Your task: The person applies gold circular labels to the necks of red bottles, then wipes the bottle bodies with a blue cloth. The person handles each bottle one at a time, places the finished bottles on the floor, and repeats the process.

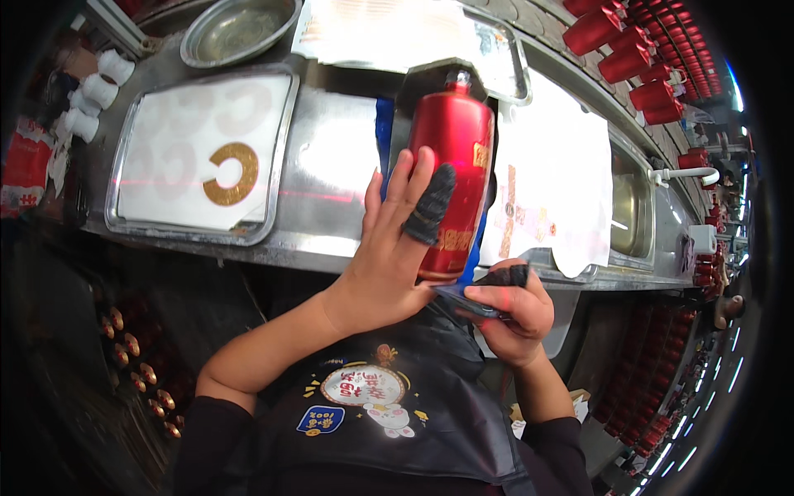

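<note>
A glossy red bottle (453,165) with gold markings lies in front of me, its neck pointing away. My left hand (385,256) is against its left side and base, fingers stretched along it and the thumb partly hidden. One finger wears a black cover (430,207). Close to the bottle's base, my right hand (517,314) grips a dark, flat tool (471,304), perhaps a scraper; its exact kind is unclear. Black covering also wraps a finger of this hand. Behind the bottle a dark support (407,103) and a strip of blue show.
To the left, a metal tray (277,178) bears a white sheet with a gold C-shaped label (231,174). A metal bowl (240,33) sits farther back. White sheets with small labels (562,182) lie right, before a sink (633,207). Red bottles (624,62) stand at far right.
</note>
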Tool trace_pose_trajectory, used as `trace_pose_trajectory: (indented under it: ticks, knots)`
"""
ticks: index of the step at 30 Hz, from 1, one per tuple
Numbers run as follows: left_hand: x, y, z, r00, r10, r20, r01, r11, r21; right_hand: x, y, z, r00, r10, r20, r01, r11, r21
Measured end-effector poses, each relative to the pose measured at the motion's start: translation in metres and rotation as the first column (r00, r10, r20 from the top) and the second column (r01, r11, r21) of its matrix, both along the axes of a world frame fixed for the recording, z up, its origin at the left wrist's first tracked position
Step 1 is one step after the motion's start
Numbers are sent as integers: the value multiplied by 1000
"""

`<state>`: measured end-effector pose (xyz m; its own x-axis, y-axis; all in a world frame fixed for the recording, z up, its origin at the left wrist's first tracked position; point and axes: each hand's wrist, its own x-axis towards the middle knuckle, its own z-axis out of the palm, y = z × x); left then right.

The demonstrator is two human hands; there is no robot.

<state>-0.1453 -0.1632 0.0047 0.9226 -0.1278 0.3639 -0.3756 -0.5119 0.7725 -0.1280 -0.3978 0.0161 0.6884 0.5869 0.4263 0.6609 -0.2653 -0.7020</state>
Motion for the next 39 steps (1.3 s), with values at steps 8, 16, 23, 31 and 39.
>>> trace_pose_trajectory:
  ticks: [8,16,23,31,39]
  knots:
    - [-1,2,-7,999,-51,-9,51,999,6,139,72,55,958,-287,9,280,940,196]
    - [2,15,-6,976,-115,-184,92,987,-128,98,56,37,999,-16,-36,21,989,149]
    - [5,25,-4,979,-92,-182,118,983,143,74,50,37,823,269,501,-381,915,133]
    - [7,33,-12,964,-106,-243,172,948,268,93,40,12,860,-40,508,-56,983,173]
    - [7,22,-8,935,-75,-346,123,985,120,18,18,-15,960,-101,260,80,993,89]
